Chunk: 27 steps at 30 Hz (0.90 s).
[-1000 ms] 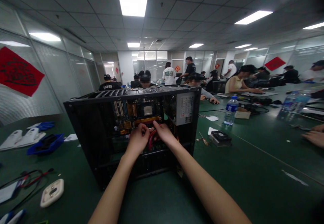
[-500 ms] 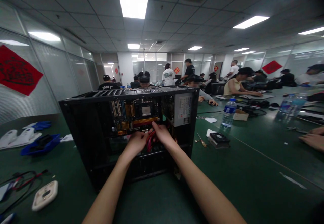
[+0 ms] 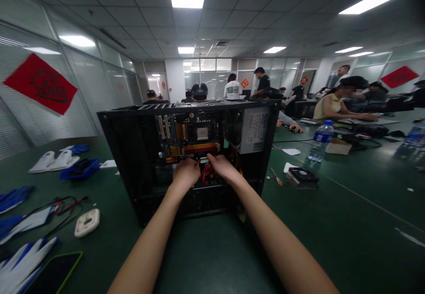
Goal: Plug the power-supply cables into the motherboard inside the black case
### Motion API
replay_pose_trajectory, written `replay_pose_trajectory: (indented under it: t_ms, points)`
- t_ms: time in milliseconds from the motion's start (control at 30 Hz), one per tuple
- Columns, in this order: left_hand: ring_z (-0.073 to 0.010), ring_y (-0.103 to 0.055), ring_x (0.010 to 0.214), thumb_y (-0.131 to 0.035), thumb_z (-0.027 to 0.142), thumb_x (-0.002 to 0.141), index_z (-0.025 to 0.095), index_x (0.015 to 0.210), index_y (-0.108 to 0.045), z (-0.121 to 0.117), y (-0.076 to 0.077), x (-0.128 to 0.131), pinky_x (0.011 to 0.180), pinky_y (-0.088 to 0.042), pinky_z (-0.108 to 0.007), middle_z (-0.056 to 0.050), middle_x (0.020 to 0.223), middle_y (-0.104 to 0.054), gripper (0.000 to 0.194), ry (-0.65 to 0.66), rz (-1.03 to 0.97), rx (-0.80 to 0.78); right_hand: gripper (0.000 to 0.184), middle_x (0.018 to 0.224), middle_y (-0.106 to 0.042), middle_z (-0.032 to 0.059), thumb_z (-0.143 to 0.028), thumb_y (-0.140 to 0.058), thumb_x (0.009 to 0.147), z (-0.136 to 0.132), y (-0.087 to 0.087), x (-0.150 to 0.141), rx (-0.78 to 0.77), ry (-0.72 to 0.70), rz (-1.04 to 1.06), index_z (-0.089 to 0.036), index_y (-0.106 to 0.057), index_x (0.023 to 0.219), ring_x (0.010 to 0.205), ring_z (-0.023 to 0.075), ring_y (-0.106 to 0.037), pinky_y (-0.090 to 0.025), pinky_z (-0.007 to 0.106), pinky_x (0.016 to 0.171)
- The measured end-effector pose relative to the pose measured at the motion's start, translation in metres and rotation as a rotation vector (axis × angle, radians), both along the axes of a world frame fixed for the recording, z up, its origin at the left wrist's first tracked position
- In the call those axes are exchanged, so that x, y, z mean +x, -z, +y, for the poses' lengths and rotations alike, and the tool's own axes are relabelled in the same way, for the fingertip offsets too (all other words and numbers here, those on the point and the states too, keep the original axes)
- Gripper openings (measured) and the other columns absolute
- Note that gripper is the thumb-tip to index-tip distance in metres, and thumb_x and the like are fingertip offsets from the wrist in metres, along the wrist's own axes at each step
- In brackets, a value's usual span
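Note:
A black computer case (image 3: pixel 122 161) stands on the table with its side open toward me. Inside, a motherboard (image 3: pixel 186 128) sits at the top and a silver power supply (image 3: pixel 255 130) at the upper right. Both hands reach in below the motherboard. My right hand (image 3: pixel 222 168) is closed around a bundle of red and dark cables (image 3: pixel 206 174), thumb on top. Left of it, my left hand (image 3: pixel 186 172) is closed close to the motherboard's lower edge, fingers curled at thin wires; its fingertips are partly hidden.
On the right lie a cooling fan (image 3: pixel 302 176) and a screwdriver (image 3: pixel 276 178), with a water bottle (image 3: pixel 320 141) behind. At left are a blue tray (image 3: pixel 79 170), white gloves (image 3: pixel 55 161), a cream square object (image 3: pixel 87 223) and a phone (image 3: pixel 55 274). People sit across the table.
My hands have moved slightly apart; the left one has shifted from the cable bundle toward the motherboard's lower edge. The camera view has turned left and tilted down.

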<state>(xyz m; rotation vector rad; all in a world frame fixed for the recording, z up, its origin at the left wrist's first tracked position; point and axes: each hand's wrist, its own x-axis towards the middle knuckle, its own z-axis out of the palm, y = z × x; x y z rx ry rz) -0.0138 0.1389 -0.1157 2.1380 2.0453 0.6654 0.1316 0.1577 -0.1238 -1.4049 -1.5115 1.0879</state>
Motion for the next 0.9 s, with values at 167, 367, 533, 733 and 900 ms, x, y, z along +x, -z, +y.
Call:
replay_pose_trajectory:
  t_ms: [167, 367, 533, 733, 900]
  points:
    - [-0.0294, -0.07, 0.095, -0.05, 0.036, 0.091, 0.02, 0.093, -0.076, -0.002, 0.001, 0.003, 0.075, -0.047, -0.033, -0.016, 0.1, -0.076, 0.031, -0.019, 0.029, 0.02, 0.052, 0.06, -0.068, 0.0095, -0.04, -0.038, 0.103, 0.004, 0.005, 0.001, -0.002, -0.019, 0.0, -0.014, -0.06, 0.065, 0.041, 0.0133, -0.055, -0.036, 0.023, 0.042]
    - [-0.0308, -0.071, 0.094, -0.047, 0.038, 0.093, 0.016, 0.095, -0.075, -0.006, 0.0, 0.004, 0.075, -0.049, -0.034, -0.019, 0.099, -0.075, 0.035, -0.057, 0.124, 0.043, 0.051, 0.061, -0.07, 0.0096, -0.04, -0.037, 0.103, 0.001, 0.007, 0.001, 0.013, -0.051, -0.068, -0.014, -0.062, 0.066, 0.042, 0.0147, -0.056, -0.04, 0.024, 0.045]
    - [-0.0322, -0.071, 0.096, -0.048, 0.036, 0.093, 0.015, 0.096, -0.074, -0.01, -0.001, 0.005, 0.076, -0.05, -0.035, -0.02, 0.098, -0.074, 0.034, -0.058, 0.162, 0.036, 0.053, 0.058, -0.068, 0.0108, -0.041, -0.038, 0.102, -0.001, 0.011, 0.001, 0.084, -0.072, -0.144, -0.016, -0.06, 0.062, 0.046, 0.0178, -0.061, -0.042, 0.025, 0.048]
    - [-0.0323, -0.071, 0.094, -0.046, 0.033, 0.093, 0.013, 0.099, -0.074, -0.009, -0.002, 0.008, 0.075, -0.05, -0.035, -0.02, 0.1, -0.074, 0.035, -0.06, 0.189, 0.046, 0.052, 0.058, -0.068, 0.0084, -0.043, -0.037, 0.103, 0.004, 0.016, -0.002, 0.043, -0.124, -0.083, -0.015, -0.061, 0.066, 0.043, 0.0158, -0.058, -0.042, 0.024, 0.047]
    - [-0.0325, -0.071, 0.094, -0.046, 0.034, 0.093, 0.015, 0.095, -0.074, -0.005, -0.004, 0.011, 0.075, -0.05, -0.036, -0.02, 0.098, -0.074, 0.034, -0.066, 0.158, 0.017, 0.045, 0.053, -0.062, 0.0025, -0.037, -0.037, 0.104, 0.005, 0.015, -0.002, -0.003, -0.14, 0.001, -0.015, -0.06, 0.072, 0.039, 0.0123, -0.055, -0.038, 0.022, 0.043]
